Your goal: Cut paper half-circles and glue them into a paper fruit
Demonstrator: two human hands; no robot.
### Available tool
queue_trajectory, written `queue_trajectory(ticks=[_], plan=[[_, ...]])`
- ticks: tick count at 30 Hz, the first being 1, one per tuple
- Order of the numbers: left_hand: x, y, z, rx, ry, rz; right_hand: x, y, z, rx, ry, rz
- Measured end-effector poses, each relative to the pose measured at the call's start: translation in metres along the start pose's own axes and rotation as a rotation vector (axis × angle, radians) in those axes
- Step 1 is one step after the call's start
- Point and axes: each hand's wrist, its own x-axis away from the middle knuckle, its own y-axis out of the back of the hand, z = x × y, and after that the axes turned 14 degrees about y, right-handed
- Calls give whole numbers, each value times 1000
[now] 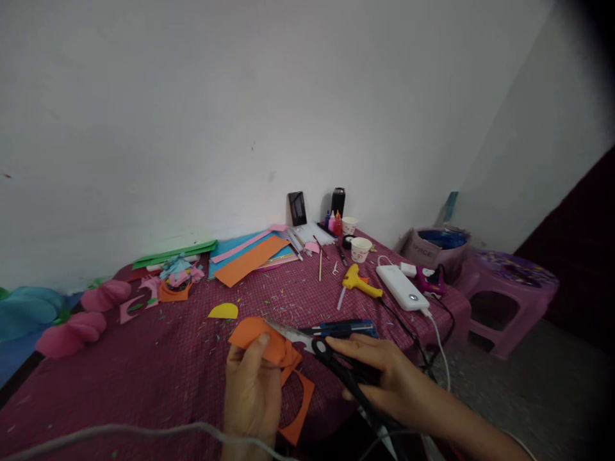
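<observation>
My left hand [252,390] is closed on a piece of orange paper [269,346], thumb on top, holding it just above the maroon cloth. A cut strip of the same orange paper [300,410] hangs below it. My right hand [379,378] grips black-handled scissors [331,355], whose blades [288,331] are at the orange paper's upper edge. A yellow half-circle of paper [223,312] lies on the cloth just beyond the left hand.
On the maroon cloth [144,371] lie blue scissors [343,329], a yellow glue gun [358,282], a white power bank [401,287] with cables, paper cups [360,248], paint bottles [334,222] and stacked coloured sheets [250,256]. Pink paper flowers [72,333] sit left. A purple stool [509,294] stands right.
</observation>
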Motion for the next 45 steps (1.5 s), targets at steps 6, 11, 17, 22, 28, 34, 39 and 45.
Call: queue_trajectory(ticks=[6,11,17,22,28,34,39,45], plan=[[-3,0,-4,2,67,-80,-20,6,-22,-38,-7,-35],[-3,4,-15,-75,184,-15,-82,17,-84,260,-56,70],[-5,16,-33,-441,196,-6,-127,4,-145,381,-57,127],[-33,37,-56,-912,52,-58,-143,-7,-134,334,41,78],[-68,55,-69,-1337,-243,12,-153,-42,-78,94,232,61],[-82,65,-60,-1485,-233,39,-158,-72,-68,-55,340,164],[-91,70,-64,-1498,-246,18,-160,-87,-83,-184,170,48],[-103,79,-70,-1243,-532,-92,-161,-96,-102,-427,-69,-95]])
